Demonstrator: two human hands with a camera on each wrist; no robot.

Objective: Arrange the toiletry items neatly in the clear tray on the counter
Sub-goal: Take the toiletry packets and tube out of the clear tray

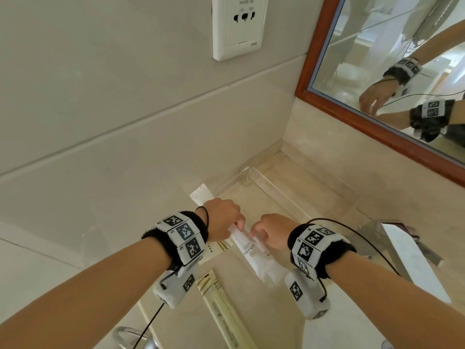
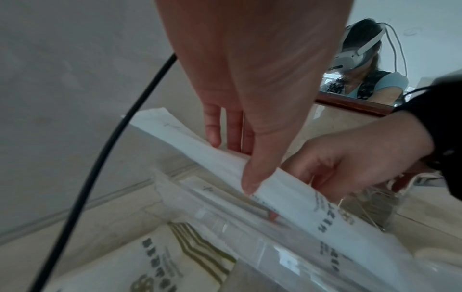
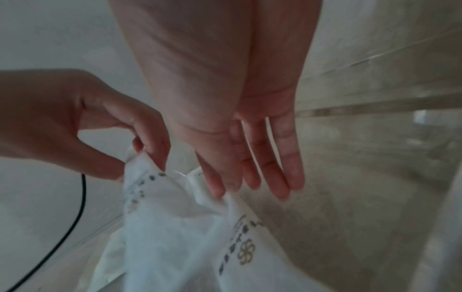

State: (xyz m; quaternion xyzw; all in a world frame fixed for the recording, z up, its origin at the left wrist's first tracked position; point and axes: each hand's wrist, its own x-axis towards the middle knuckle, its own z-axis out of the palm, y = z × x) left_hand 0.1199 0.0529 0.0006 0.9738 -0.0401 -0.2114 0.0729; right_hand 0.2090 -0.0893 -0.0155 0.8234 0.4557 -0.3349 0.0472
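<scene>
Head view first. The clear tray [image 1: 266, 183] sits on the counter [image 1: 314, 248], tucked toward the corner under the mirror [image 1: 392, 59]. Both hands are over the tray's near-left part, working on one long white sachet [image 1: 247, 251] with printed text and a small flower logo. The left hand [image 1: 222, 220] pinches its far end, and the right hand [image 1: 274, 234] has its fingertips on it just beside the left. A second white packet [image 1: 201, 195] pokes out past the left hand at the tray's left edge, and a couple of cream packets with gold stripes [image 1: 216, 295] lie on the counter on the near side of the tray, so outside it as far as I can tell.

Left wrist view: the left hand's thumb [image 2: 252, 177] is pressed onto the white sachet with the fingers [image 2: 212, 128] on the far side, so it's closed around it. The right hand grips the same sachet just beside it. Below them is the tray's clear wall [image 2: 225, 217], and a striped cream packet [image 2: 175, 256] is on the near side of it.

Right wrist view: the right hand's fingers are mostly straight, but the thumb and first finger [image 3: 215, 183] nip a fold of the sachet. It's blurry, so take that loosely.

Progress-wise, I'd say early to middle. One or two white packets are in or at the tray and being straightened, while the striped ones are not yet in. The rest of the tray looks unfilled.
</scene>
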